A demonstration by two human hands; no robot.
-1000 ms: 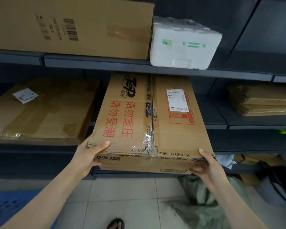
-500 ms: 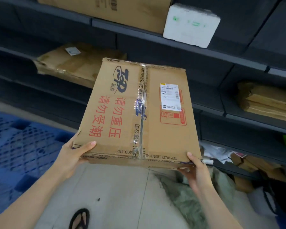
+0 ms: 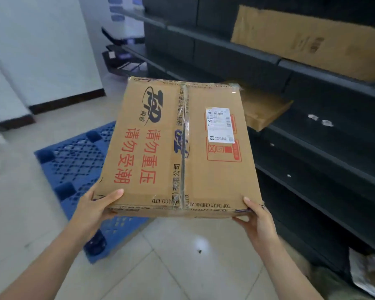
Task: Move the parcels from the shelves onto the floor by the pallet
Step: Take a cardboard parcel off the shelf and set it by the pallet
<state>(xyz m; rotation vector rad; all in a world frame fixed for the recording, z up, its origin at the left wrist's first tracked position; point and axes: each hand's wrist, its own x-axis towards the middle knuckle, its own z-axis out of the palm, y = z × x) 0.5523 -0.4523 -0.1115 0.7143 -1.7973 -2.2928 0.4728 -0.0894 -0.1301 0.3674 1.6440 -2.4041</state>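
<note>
Got the cardboard box (image 3: 178, 148) up in the air over the blue pallet (image 3: 74, 161), my left hand (image 3: 93, 210) and right hand (image 3: 258, 219) gripping its near corners, thumbs on top. Print reads "TOP DAILY CHEMICAL", white shipping label (image 3: 220, 124) too blurry.

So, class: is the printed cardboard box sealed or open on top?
Sealed: clear tape runs along the centre seam of the cardboard box; flaps lie flat.

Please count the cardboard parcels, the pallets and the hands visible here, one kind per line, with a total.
Cardboard parcels: 3 (held box, flat parcel on the middle shelf, large box on the upper shelf)
Pallets: 1 (blue pallet)
Hands: 2 (left hand, right hand)
Total: 6
</note>
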